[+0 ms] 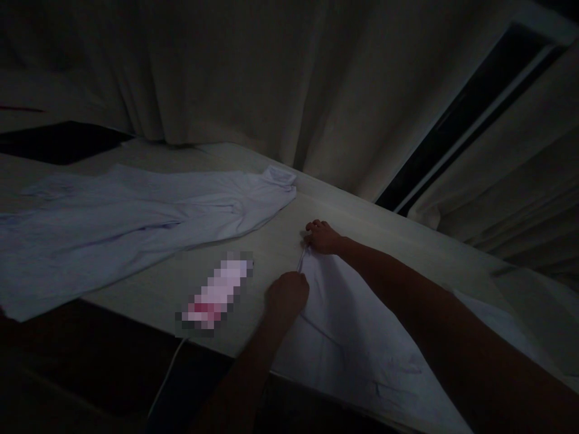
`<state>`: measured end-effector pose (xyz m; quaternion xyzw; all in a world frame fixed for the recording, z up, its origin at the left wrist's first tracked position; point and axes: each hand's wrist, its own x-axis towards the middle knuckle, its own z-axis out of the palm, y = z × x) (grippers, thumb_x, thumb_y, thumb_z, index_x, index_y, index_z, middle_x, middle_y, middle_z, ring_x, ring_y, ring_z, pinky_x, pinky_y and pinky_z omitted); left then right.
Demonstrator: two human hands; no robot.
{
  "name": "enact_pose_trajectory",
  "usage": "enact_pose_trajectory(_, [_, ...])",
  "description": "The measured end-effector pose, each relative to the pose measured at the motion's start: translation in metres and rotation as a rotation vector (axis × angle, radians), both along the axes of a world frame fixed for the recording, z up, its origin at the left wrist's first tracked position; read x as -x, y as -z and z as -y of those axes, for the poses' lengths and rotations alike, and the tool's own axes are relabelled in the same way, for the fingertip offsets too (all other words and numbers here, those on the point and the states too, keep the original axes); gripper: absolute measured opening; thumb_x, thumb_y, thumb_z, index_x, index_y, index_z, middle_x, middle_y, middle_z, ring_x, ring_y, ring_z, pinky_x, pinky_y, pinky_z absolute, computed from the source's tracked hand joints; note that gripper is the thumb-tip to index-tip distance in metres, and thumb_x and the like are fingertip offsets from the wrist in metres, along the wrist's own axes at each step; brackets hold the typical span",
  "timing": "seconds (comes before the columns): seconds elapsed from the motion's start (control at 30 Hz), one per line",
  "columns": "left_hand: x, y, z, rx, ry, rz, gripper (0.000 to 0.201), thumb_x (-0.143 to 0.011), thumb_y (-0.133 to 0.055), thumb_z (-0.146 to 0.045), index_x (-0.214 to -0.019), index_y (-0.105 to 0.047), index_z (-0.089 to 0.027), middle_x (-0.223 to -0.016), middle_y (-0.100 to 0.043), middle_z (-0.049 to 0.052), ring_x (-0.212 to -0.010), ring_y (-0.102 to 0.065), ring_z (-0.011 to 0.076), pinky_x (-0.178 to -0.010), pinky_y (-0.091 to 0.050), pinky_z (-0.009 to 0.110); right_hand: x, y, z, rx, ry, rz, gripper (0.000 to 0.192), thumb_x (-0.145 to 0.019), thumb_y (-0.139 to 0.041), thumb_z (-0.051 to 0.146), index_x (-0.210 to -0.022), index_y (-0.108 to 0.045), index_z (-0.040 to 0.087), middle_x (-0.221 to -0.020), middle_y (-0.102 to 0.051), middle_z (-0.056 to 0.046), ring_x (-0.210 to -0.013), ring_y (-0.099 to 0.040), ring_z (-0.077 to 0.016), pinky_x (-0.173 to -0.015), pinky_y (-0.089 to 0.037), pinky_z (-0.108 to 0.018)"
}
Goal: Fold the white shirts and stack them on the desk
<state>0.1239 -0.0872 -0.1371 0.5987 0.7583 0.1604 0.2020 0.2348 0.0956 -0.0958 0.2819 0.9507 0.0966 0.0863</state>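
A white garment (357, 325) lies on the pale table under my arms, its kind not plain in the dim light. My left hand (289, 292) is closed on its left edge, close to the table's front. Farther back, my right hand (322, 237) grips the far corner of the same edge with bent fingers. Between the two hands the edge runs fairly straight. Folds and a seam show on the cloth, and my right forearm covers part of it.
A pair of white trousers (199, 211) lies spread at the left. A blurred-out phone-like object (217, 292) rests between the garments, with a white cable (167, 377) hanging below it. Curtains (235, 72) hang behind the table (257, 253). A dark flat object (63, 141) is at far left.
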Motion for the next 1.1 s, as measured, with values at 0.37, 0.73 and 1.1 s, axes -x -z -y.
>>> enact_pose_trajectory(0.37, [0.029, -0.003, 0.008, 0.094, 0.010, 0.027, 0.040, -0.084, -0.047, -0.054, -0.090, -0.067, -0.020, -0.094, -0.072, 0.013, -0.089, -0.067, 0.0247, -0.074, -0.046, 0.033, -0.032, 0.027, 0.015, 0.048, 0.368, -0.610, 0.041, -0.097, -0.031, 0.020, -0.131, -0.054, 0.015, -0.134, -0.055, -0.010, -0.125, -0.047, -0.0174, -0.108, -0.033, -0.033])
enact_pose_trajectory(0.73, [0.026, 0.005, 0.007, 0.047, -0.010, 0.046, 0.040, -0.082, -0.049, -0.058, -0.087, -0.066, -0.022, -0.091, -0.072, 0.010, -0.085, -0.066, 0.0239, -0.071, -0.044, 0.033, -0.016, 0.062, 0.032, 0.145, 0.376, -0.410, 0.057, -0.101, -0.015, 0.046, -0.150, -0.028, 0.020, -0.157, -0.025, -0.008, -0.145, -0.017, -0.0248, -0.115, -0.016, -0.051])
enact_pose_trajectory(1.1, [0.017, 0.001, 0.009, 0.075, 0.102, -0.135, 0.038, -0.090, -0.037, -0.039, -0.090, -0.067, -0.016, -0.094, -0.070, 0.015, -0.089, -0.067, 0.0264, -0.073, -0.047, 0.035, -0.017, 0.069, 0.035, 0.107, 0.395, -0.458, 0.056, -0.102, -0.010, 0.045, -0.151, -0.026, 0.021, -0.157, -0.025, -0.006, -0.145, -0.017, -0.0217, -0.116, -0.015, -0.049])
